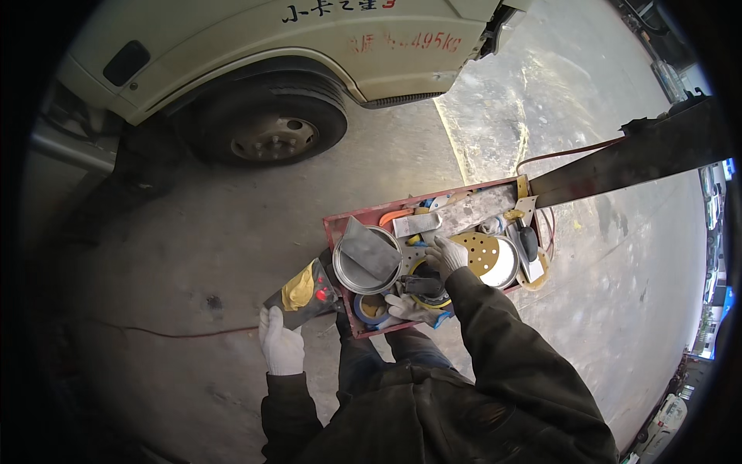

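Note:
My left hand (pixel 281 340), in a white glove, grips the near edge of a dark flat board (pixel 313 306). On the board lie a mound of yellow putty (pixel 298 290) and several small red dabs. My right hand (pixel 448 257), also gloved, is over the middle of a red tray (pixel 371 210), beside a tan sanding disc (pixel 473 254) with holes. Its fingers are bent together, and what they hold, if anything, is hidden. Left of it, a grey flat plate (pixel 371 251) rests across an open round tin (pixel 340 277). Below it sits a black and yellow sander (pixel 423 286).
A roll of blue tape (pixel 371 308) and a loose glove (pixel 416 309) lie at the tray's near side. A black-handled tool (pixel 529 243) is at its right end. A dark post (pixel 626 151) stands beyond; a truck wheel (pixel 274 127) is far left. A hose (pixel 193 336) crosses the floor.

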Tool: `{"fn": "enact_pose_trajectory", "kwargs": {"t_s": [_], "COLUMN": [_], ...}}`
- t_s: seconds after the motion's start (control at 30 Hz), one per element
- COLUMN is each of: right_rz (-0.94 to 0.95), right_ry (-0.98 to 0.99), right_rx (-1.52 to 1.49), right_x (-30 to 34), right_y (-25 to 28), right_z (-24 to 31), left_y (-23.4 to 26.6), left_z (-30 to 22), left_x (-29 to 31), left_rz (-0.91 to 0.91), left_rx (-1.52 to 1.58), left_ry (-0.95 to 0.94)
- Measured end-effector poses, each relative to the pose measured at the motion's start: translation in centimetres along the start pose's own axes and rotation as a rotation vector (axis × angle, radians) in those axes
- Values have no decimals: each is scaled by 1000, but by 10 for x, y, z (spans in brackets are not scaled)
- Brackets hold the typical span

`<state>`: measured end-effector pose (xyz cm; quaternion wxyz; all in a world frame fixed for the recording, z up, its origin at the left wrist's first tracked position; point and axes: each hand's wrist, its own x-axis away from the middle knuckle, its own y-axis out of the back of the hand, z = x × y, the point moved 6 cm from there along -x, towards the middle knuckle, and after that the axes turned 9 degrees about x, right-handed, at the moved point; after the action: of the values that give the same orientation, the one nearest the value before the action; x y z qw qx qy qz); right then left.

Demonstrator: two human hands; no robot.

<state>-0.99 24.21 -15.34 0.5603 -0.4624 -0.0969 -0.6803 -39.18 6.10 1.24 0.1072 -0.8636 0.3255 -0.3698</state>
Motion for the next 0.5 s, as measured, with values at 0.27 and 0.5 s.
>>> {"fn": "enact_pose_trajectory", "kwargs": {"t_s": [0.27,0.5], "right_rz": [-30,133], "right_ry": [801,1175], "right_rx": [1342,2095], "right_x": [86,124], "right_y": [-101,-192], "right_z": [59,7], "left_y": [-2,-7], "left_z": [-5,-23], "left_x": [7,59], "left_rz": [46,52], "left_rx": [45,39], "left_ry": [-4,-125]}}
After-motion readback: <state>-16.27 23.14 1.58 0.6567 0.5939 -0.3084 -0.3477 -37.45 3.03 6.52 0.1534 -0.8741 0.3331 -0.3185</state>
